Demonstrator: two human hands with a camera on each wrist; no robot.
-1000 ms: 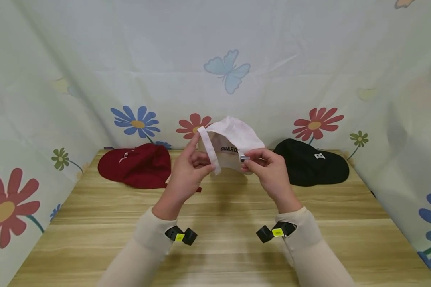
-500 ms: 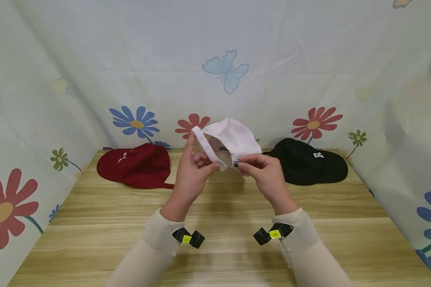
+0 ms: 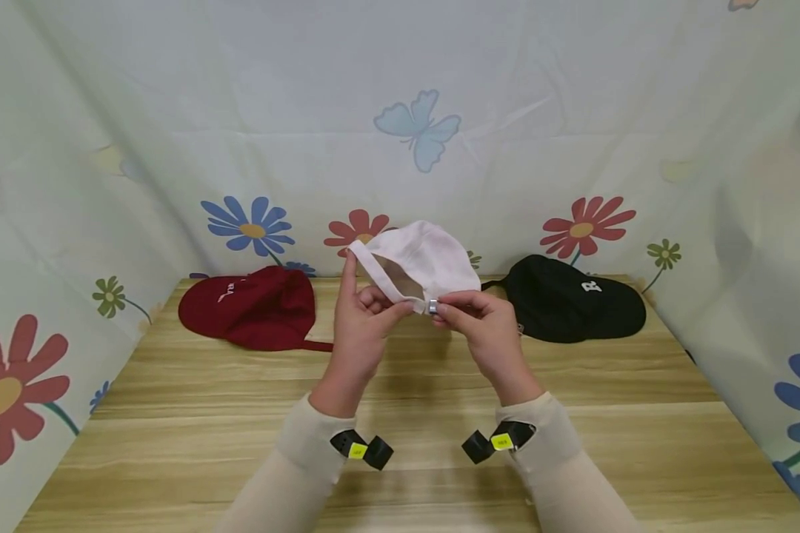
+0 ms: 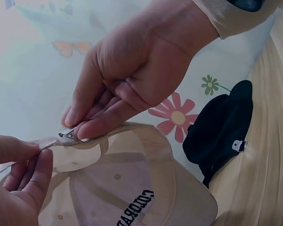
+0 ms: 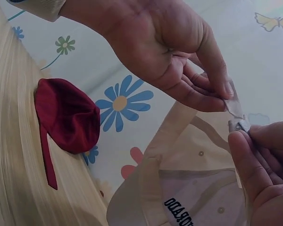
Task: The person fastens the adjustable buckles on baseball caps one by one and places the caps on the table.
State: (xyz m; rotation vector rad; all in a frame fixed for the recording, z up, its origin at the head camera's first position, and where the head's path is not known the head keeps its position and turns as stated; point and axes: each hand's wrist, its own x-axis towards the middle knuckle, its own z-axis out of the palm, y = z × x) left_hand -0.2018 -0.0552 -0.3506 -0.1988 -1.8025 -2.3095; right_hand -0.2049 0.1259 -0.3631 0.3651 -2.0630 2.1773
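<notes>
A white baseball cap (image 3: pixel 433 255) is held up above the table, its back opening facing me. My left hand (image 3: pixel 363 329) pinches the free end of its back strap (image 3: pixel 381 277) between thumb and fingers, the index finger stretched up along the strap. My right hand (image 3: pixel 490 326) pinches the cap's other side at the small metal buckle (image 3: pixel 433 306). Strap tip and buckle sit close together; in the right wrist view the strap tip (image 5: pixel 234 106) is right at the buckle (image 5: pixel 238 125). Dark lettering (image 4: pixel 137 207) shows inside the cap in the left wrist view.
A dark red cap (image 3: pixel 253 307) lies on the wooden table (image 3: pixel 427 414) to the left, its strap loose. To the right lies a black cap (image 3: pixel 567 300) with a white letter. A flower-printed curtain (image 3: pixel 307 163) hangs behind and at both sides.
Both hands have come closer together, bringing the strap end from well apart to right beside the buckle. The strap has tilted, and the cap's back opening has narrowed.
</notes>
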